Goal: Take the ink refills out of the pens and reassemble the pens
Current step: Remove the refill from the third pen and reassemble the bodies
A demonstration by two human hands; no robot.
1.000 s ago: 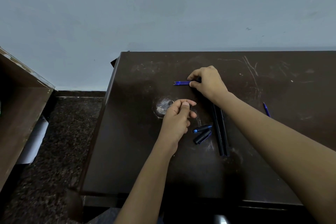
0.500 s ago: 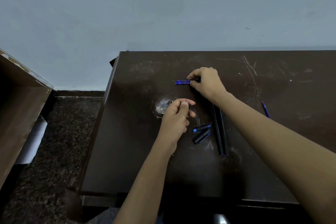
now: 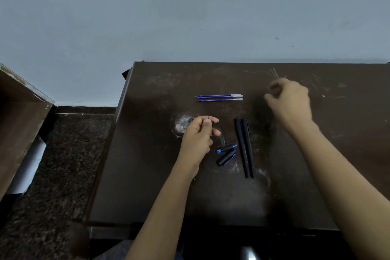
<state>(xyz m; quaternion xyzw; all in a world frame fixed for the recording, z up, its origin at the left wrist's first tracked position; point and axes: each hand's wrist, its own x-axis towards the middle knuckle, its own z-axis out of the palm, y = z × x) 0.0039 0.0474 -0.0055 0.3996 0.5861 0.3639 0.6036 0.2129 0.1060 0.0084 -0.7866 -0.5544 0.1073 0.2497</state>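
Blue ink refills (image 3: pixel 219 97) lie side by side on the dark table (image 3: pixel 348 154), tips pointing left. Two black pen barrels (image 3: pixel 244 148) lie together near the middle, pointing away from me. Left of them rest two short black caps with blue ends (image 3: pixel 226 153). My left hand (image 3: pixel 198 139) hovers just left of the caps, thumb pressed on curled fingers, with nothing visible in it. My right hand (image 3: pixel 289 101) is blurred, up and to the right of the refills, fingers loosely curled and holding nothing.
A round pale worn patch (image 3: pixel 182 123) marks the table beside my left hand. The table's left edge drops to a dark speckled floor (image 3: pixel 63 164). A brown wooden piece of furniture (image 3: pixel 19 122) stands at far left. A grey wall is behind.
My right hand has let go of the refills and swung away to the right. The refills stay lying on the table. My left hand has barely moved.
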